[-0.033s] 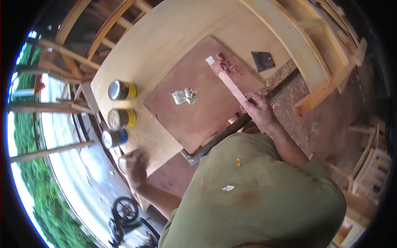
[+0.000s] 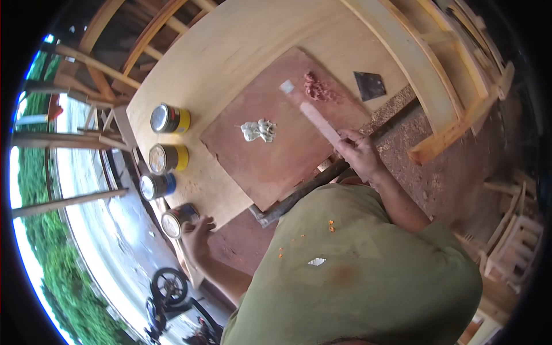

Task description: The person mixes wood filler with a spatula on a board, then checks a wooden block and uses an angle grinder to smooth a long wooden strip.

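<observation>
My right hand (image 2: 359, 152) is closed round the near end of a putty knife (image 2: 319, 122), a long flat strip with a pale, shiny tip. Its blade lies over a reddish-brown board (image 2: 241, 172). A pink lump of filler (image 2: 319, 87) sits beyond the tip, and a white blob of paste (image 2: 259, 130) lies nearer the middle. My left hand (image 2: 198, 237), fingers apart, is beside the nearest can (image 2: 175, 221) at the sheet's left edge. Whether it touches the can is hard to tell.
Two yellow-banded cans (image 2: 171, 119) and a blue can (image 2: 157, 187) line the left of the plywood sheet (image 2: 190, 92). A dark flat plate (image 2: 369, 85) lies at the far right. Wooden frames (image 2: 428, 63) stand right and far left; a motorcycle (image 2: 169, 287) is outside at lower left.
My left hand has moved off the top of the nearest can to its near right side, uncovering the can. The putty knife has shifted slightly; the view has moved a little.
</observation>
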A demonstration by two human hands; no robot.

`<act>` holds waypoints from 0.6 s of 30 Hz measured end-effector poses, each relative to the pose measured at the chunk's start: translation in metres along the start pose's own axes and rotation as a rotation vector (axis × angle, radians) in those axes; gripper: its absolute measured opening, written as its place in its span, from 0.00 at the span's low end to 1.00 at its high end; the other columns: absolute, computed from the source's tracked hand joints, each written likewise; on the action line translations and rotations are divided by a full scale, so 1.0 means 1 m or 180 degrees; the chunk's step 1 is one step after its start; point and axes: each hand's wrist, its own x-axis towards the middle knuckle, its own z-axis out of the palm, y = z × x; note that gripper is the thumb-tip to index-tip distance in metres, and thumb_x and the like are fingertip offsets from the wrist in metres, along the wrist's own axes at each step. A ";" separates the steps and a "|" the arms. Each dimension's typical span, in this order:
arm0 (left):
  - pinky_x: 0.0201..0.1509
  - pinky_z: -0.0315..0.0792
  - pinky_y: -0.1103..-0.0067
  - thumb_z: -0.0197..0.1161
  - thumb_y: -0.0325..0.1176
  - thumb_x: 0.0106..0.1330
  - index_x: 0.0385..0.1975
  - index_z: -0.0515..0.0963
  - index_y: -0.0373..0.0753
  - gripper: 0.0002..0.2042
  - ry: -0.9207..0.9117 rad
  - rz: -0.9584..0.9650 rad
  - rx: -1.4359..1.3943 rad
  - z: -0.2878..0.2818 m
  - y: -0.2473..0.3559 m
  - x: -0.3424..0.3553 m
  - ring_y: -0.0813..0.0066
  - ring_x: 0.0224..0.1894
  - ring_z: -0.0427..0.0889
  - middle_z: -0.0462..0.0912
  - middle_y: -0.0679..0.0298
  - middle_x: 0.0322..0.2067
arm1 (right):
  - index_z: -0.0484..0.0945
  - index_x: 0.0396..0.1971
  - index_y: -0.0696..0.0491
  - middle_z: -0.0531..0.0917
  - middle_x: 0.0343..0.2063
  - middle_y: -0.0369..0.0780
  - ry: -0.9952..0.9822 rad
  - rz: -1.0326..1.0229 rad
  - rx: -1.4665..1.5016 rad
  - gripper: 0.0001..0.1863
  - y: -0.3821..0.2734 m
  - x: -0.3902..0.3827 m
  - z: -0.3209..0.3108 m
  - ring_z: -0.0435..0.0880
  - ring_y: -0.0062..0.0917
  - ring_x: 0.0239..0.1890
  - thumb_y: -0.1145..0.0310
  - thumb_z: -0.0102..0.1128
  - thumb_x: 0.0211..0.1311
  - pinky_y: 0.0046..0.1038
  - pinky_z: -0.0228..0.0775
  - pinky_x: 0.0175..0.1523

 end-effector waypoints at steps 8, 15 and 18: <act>0.50 0.78 0.72 0.58 0.41 0.75 0.50 0.75 0.25 0.20 -0.0283 0.0754 -0.1551 0.192 -0.021 -0.086 0.64 0.42 0.85 0.82 0.47 0.48 | 0.76 0.53 0.60 0.84 0.39 0.46 -0.2025 -0.0267 -0.0977 0.18 0.010 0.023 0.092 0.85 0.27 0.41 0.70 0.57 0.65 0.29 0.77 0.47; 0.29 0.76 0.81 0.55 0.26 0.72 0.42 0.74 0.30 0.06 0.0384 0.1257 -0.1777 0.166 -0.035 -0.051 0.76 0.25 0.81 0.86 0.52 0.39 | 0.81 0.46 0.54 0.86 0.36 0.45 -0.0334 -0.2063 -0.2630 0.15 -0.016 0.088 0.043 0.85 0.36 0.40 0.64 0.66 0.61 0.34 0.77 0.48; 0.19 0.65 0.83 0.62 0.32 0.69 0.24 0.73 0.36 0.11 0.0795 0.0537 -0.0719 0.132 -0.057 -0.054 0.81 0.16 0.73 0.83 0.58 0.21 | 0.73 0.55 0.60 0.76 0.53 0.55 0.1450 -0.0573 -0.4251 0.33 -0.048 0.146 -0.076 0.77 0.49 0.55 0.53 0.69 0.54 0.48 0.73 0.56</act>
